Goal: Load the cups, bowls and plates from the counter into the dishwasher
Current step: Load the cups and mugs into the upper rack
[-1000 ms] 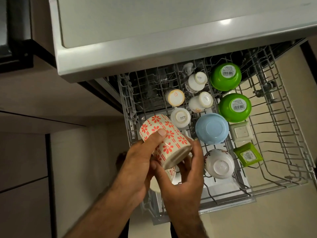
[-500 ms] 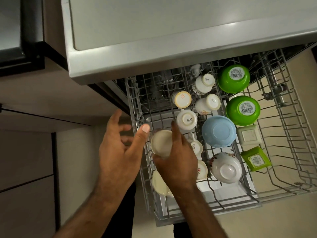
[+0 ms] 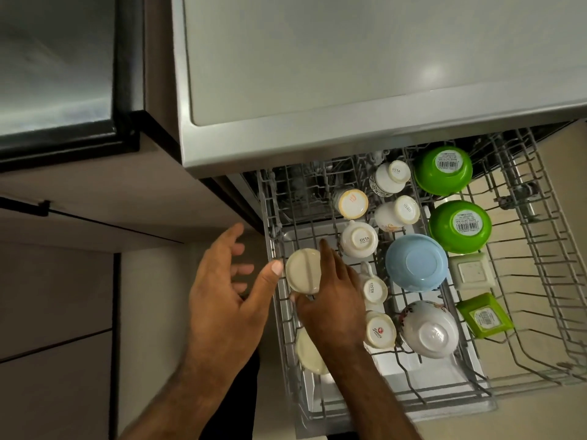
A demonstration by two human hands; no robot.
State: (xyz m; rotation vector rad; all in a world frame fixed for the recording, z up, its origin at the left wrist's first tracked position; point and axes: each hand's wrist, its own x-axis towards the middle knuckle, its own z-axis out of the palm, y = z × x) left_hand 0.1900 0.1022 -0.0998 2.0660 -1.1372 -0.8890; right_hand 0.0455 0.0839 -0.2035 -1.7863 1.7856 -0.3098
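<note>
Over the pulled-out dishwasher rack [image 3: 540, 281], as the head view had it, the person's right hand [image 3: 333, 306] gripped a cup [image 3: 303, 274] turned bottom-up, thumb under its near side and forefinger laid along its right side. The cup sat in the rack's leftmost row, toward the front. The left hand [image 3: 222, 296] hovered just beside it, fingers [image 3: 227, 242] spread and slack, holding nothing; its thumb tip lay right at the cup's left edge, and I couldn't tell if it touched. Behind and to the right stood other upturned white cups [image 3: 360, 238] in two rows. Next over came a blue bowl [image 3: 416, 262] and a flowered white bowl [image 3: 428, 330], both upside down, with a far green bowl [image 3: 443, 169] and a near green bowl [image 3: 459, 225] behind them. A cream dish [image 3: 306, 354] showed partly under the right wrist. The steel desk [image 3: 349, 58] overhung the rack's back edge.
</note>
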